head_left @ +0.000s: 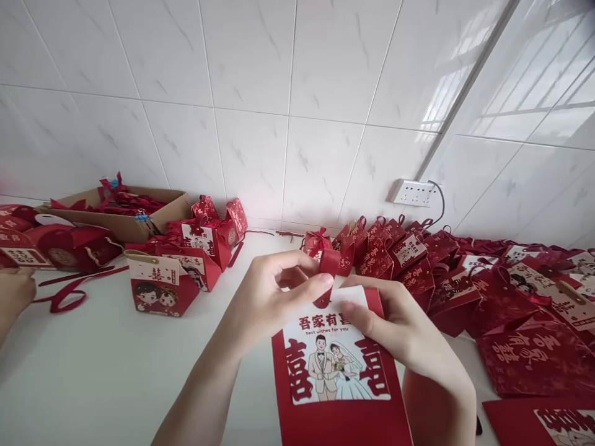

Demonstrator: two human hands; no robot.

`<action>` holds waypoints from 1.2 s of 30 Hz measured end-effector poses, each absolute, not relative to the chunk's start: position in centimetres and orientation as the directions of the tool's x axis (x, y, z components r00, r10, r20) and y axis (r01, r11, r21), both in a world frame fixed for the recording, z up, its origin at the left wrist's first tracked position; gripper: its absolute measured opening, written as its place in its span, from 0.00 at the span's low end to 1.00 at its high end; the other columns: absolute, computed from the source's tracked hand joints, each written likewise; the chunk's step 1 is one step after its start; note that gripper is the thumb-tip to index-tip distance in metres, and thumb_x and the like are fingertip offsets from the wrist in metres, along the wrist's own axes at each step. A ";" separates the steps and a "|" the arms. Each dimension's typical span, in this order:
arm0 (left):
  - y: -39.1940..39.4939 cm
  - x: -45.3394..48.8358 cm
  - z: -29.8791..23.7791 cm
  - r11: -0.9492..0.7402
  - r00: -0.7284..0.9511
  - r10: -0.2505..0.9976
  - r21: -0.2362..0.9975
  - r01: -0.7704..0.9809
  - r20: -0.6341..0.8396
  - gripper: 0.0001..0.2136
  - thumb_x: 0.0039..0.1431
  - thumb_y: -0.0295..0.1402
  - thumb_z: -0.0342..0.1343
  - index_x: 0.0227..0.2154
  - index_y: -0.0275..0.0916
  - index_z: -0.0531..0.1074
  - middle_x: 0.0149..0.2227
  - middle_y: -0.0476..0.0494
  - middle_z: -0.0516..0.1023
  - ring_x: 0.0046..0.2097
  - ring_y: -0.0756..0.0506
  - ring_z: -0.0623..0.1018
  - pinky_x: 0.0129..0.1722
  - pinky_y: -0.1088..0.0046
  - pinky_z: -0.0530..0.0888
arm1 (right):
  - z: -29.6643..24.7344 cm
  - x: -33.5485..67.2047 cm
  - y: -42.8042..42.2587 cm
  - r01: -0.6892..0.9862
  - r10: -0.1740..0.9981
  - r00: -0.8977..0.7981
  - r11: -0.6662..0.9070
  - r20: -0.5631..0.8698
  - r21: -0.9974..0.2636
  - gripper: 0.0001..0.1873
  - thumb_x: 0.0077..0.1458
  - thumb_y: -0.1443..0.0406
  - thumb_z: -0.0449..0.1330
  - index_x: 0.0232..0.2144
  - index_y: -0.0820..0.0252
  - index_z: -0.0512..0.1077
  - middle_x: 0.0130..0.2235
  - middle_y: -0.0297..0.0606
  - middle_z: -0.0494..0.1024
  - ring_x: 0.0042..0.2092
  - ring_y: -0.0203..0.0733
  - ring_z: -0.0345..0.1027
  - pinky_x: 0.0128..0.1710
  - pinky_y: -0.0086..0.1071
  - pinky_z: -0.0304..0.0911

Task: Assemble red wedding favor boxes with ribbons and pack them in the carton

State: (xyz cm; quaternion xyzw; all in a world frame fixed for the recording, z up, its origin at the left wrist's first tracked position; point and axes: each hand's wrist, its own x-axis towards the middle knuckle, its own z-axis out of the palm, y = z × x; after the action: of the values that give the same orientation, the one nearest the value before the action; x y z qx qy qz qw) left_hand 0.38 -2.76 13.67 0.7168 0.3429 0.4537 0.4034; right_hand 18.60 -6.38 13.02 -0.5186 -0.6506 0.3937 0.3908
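A red gift box [344,424] with a bride-and-groom picture on a white panel is in front of me. My left hand [283,291] pinches a looped red strap [329,267] at its top between thumb and fingers. The strap's lower end lies against the upper panel. My right hand [395,328] grips the box's upper right edge, thumb on the front and fingers hidden behind. The bottom of the box runs out of view.
Finished-looking red boxes [421,279] crowd the right side, beside flat red pieces [534,421]. More boxes [160,285] stand left, near a cardboard tray [171,210] of ribbons. Another person's hand [16,294] shows at the left edge. A power strip [413,192] is by the wall.
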 end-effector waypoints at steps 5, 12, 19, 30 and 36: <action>-2.9 0.8 13.3 -0.460 0.261 0.869 0.881 0.111 0.420 0.12 0.56 0.38 0.57 0.22 0.38 0.70 0.20 0.54 0.69 0.22 0.56 0.68 0.19 0.83 0.63 | 12.7 18.6 -6.2 0.350 0.989 -0.101 0.141 0.112 -0.926 0.14 0.50 0.54 0.61 0.34 0.58 0.74 0.24 0.32 0.73 0.23 0.36 0.66 0.21 0.27 0.62; -2.9 0.8 13.5 -0.390 0.369 0.865 0.918 0.068 0.340 0.13 0.56 0.42 0.55 0.25 0.38 0.70 0.23 0.50 0.72 0.25 0.52 0.71 0.21 0.79 0.66 | 12.2 18.9 -6.2 0.322 0.968 -0.128 0.245 0.214 -0.914 0.10 0.51 0.56 0.60 0.31 0.56 0.74 0.23 0.32 0.73 0.21 0.35 0.64 0.19 0.28 0.60; -2.8 0.6 13.3 -0.474 0.452 0.827 0.846 0.244 0.334 0.21 0.59 0.41 0.52 0.14 0.37 0.59 0.16 0.54 0.52 0.19 0.55 0.53 0.15 0.77 0.49 | 12.7 19.4 -5.6 0.308 0.938 -0.281 0.289 0.204 -0.906 0.12 0.55 0.56 0.58 0.28 0.59 0.69 0.23 0.30 0.69 0.23 0.33 0.63 0.21 0.25 0.59; -2.7 0.9 13.1 -0.544 0.365 0.818 0.802 0.245 0.444 0.18 0.58 0.42 0.53 0.17 0.36 0.66 0.17 0.54 0.55 0.20 0.55 0.55 0.16 0.78 0.51 | 12.6 19.7 -5.9 0.403 0.918 -0.193 0.396 0.346 -0.825 0.10 0.55 0.58 0.60 0.31 0.58 0.71 0.25 0.29 0.71 0.25 0.32 0.61 0.21 0.23 0.57; -2.4 0.8 12.6 -0.590 0.459 0.744 0.800 0.109 0.486 0.07 0.57 0.37 0.57 0.31 0.40 0.76 0.29 0.48 0.77 0.29 0.51 0.75 0.24 0.80 0.70 | 12.9 19.5 -6.5 0.472 0.885 -0.144 0.455 0.444 -0.755 0.12 0.51 0.56 0.63 0.32 0.57 0.74 0.25 0.31 0.74 0.25 0.33 0.64 0.23 0.24 0.59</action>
State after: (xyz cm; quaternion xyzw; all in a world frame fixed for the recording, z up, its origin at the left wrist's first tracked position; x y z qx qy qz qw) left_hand 0.77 -2.38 12.64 0.7747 0.2754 0.4413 0.3595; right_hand 19.48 -6.53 12.93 -0.4702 -0.7214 0.2265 0.4552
